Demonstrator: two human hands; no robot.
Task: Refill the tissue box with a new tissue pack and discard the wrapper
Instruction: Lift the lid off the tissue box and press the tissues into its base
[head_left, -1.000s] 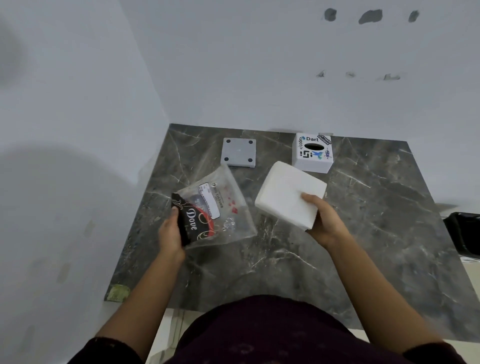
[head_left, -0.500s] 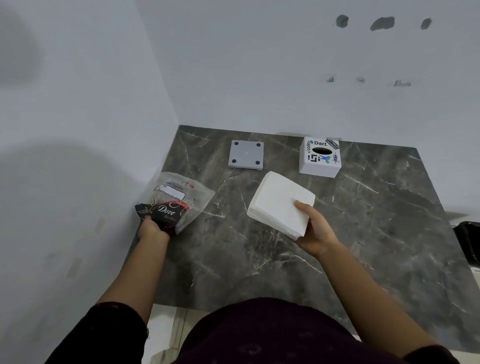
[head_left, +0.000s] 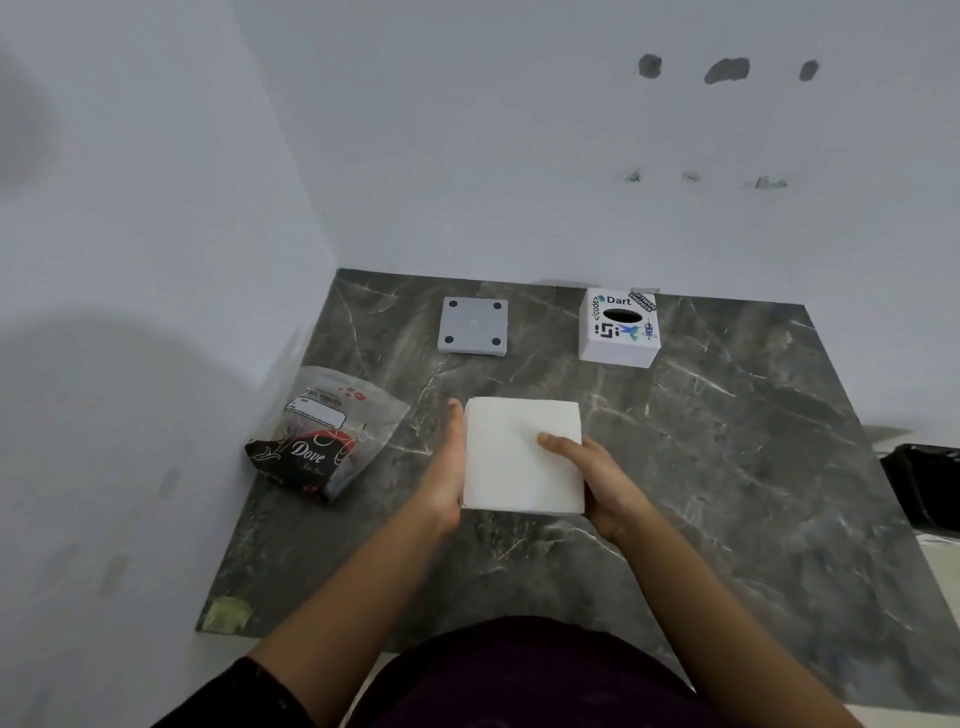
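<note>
Since 0.5 s ago your left hand (head_left: 448, 467) dropped the wrapper (head_left: 326, 431) on the worktop (head_left: 727, 467) and joined your right hand (head_left: 597, 478); both grips clasp the tissue stack (head_left: 519, 457). Next, load it into the tissue box (head_left: 618, 330)

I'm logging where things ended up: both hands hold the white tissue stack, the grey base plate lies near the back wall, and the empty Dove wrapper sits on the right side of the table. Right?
Not quite. The head view shows the Dove wrapper on the left side of the table, by the wall. The rest stands: the left hand and right hand hold the tissue stack, and the grey base plate lies near the back wall.
</note>
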